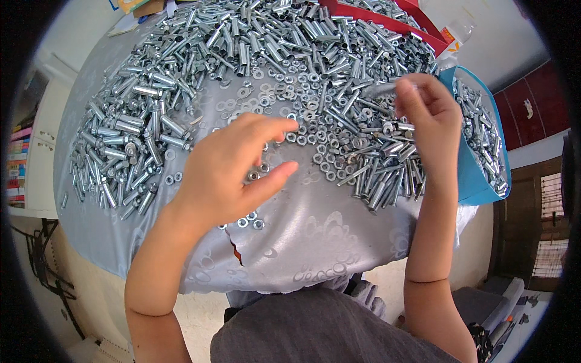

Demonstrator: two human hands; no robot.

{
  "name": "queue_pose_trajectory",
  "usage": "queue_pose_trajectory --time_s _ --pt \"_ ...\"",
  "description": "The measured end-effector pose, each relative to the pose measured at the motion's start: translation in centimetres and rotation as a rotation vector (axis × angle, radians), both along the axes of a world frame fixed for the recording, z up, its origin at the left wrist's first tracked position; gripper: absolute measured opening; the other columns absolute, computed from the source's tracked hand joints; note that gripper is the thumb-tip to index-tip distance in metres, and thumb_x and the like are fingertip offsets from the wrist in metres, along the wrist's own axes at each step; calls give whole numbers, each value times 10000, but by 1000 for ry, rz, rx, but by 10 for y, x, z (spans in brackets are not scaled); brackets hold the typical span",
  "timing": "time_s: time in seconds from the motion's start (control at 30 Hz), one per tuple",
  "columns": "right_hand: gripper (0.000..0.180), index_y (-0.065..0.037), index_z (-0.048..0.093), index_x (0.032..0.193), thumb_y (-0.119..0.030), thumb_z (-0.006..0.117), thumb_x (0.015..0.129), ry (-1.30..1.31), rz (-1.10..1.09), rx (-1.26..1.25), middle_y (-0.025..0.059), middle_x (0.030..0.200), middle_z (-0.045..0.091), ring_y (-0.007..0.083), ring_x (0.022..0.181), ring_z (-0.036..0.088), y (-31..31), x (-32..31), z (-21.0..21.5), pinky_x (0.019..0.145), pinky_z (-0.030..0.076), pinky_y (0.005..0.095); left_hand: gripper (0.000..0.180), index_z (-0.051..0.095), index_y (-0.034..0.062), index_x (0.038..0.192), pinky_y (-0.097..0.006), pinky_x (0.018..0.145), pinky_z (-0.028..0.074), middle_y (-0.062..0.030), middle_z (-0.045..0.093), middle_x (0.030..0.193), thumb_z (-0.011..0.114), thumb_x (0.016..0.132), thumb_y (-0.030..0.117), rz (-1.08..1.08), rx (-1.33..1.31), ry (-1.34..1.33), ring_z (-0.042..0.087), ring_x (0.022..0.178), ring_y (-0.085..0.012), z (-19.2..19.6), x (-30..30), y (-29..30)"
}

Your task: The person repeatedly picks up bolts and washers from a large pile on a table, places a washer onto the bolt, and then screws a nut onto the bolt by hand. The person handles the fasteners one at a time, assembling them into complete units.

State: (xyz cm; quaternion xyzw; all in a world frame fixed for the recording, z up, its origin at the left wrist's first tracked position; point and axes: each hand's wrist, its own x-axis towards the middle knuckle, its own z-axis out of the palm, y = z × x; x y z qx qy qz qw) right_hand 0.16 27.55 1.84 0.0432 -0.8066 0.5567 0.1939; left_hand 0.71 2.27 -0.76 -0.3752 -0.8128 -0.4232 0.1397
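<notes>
A grey patterned cloth [315, 236] covers a table heaped with silver bolts and sleeves [254, 42], with loose nuts and washers [308, 103] in the middle. My left hand [233, 166] hovers over the nuts, with a small nut [253, 176] pinched between thumb and fingers. My right hand [426, 118] is raised over the pile at the right and grips a silver bolt [378, 89] that sticks out to the left of its fingertips.
A blue container [478, 181] filled with more bolts stands at the table's right edge. A red tray [387, 21] and a clear plastic bottle [457, 33] lie at the back right. The cloth has a small tear [235, 248] near the front edge.
</notes>
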Motion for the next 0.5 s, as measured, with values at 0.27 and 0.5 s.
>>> queue_pose_trajectory --time_s 0.27,0.5 --pt "246 -3 559 1010 -16 628 774 -234 638 -223 49 858 594 91 788 564 -49 27 -10 709 457 221 248 551 -17 965 -191 543 389 -12 569 759 613 819 174 -157 71 -853 475 589 -45 3 10 -2" --pt "220 8 535 1038 -54 545 826 -58 153 -205 53 802 596 91 725 566 -18 11 7 622 423 203 295 555 29 797 -196 458 350 44 431 537 503 881 307 88 649 -889 407 472 -44 9 -8 -17"
